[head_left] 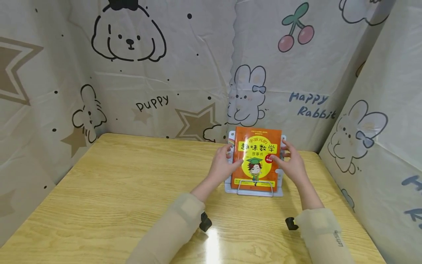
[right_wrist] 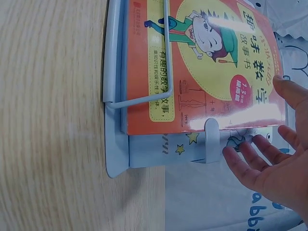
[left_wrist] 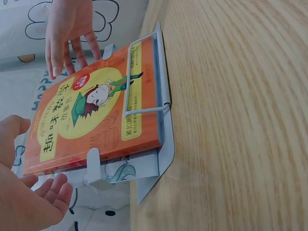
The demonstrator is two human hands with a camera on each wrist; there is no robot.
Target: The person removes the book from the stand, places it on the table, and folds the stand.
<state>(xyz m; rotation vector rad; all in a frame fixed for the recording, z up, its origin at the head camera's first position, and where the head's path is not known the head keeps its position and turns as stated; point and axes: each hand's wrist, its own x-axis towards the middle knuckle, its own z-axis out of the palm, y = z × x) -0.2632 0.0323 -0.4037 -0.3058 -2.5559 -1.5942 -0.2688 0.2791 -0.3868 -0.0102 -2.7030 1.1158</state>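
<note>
An orange book with a cartoon figure in a green cap on its cover leans upright on a light blue-grey book stand. A bent wire crosses the lower front of the cover, and side tabs of the stand, such as this clip, sit at the book's edges. My left hand is at the book's left side, thumb overlapping the cover in the head view, fingers loosely bent beside the edge. On the opposite side my right hand has its thumb at the cover's edge and its fingers spread beside the stand.
The stand is on a wood-grain table, near its back edge. Behind and to both sides hangs a pale curtain printed with cartoon animals. Black straps or mounts show at both sleeve cuffs.
</note>
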